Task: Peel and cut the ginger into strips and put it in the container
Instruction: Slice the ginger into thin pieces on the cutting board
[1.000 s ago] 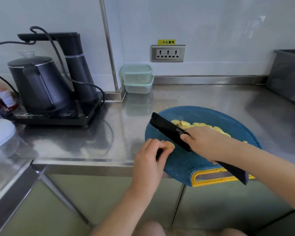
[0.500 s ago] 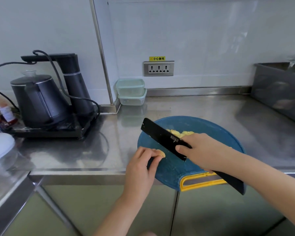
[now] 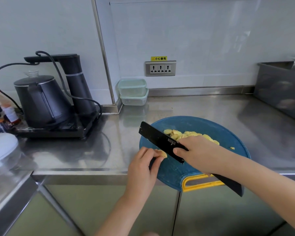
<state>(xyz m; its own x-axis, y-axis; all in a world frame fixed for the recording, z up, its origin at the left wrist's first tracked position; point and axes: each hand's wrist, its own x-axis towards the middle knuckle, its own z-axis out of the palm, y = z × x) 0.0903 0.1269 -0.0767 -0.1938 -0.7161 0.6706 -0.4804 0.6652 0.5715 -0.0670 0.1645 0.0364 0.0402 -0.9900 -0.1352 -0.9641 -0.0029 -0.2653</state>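
A round blue cutting board (image 3: 228, 132) with a yellow handle lies at the counter's front edge. Several pale yellow ginger slices (image 3: 187, 134) sit in a row across its middle. My left hand (image 3: 143, 167) pinches a small piece of ginger (image 3: 161, 153) at the board's left side. My right hand (image 3: 199, 154) grips a black knife (image 3: 157, 138), its blade pointing up-left just right of that piece. Two stacked clear containers with pale green lids (image 3: 133, 91) stand against the back wall.
A black kettle (image 3: 41, 99) on its black base with a water tower and cable stands at the left. Sauce bottles (image 3: 0, 114) and a white-lidded bowl (image 3: 2, 147) sit far left. A grey bin (image 3: 283, 89) occupies the back right. Wall sockets (image 3: 160, 68) are above the counter.
The camera has tilted up a little, so the counter sits lower in view. Both hands hold the same grips; the knife stays beside the ginger piece.
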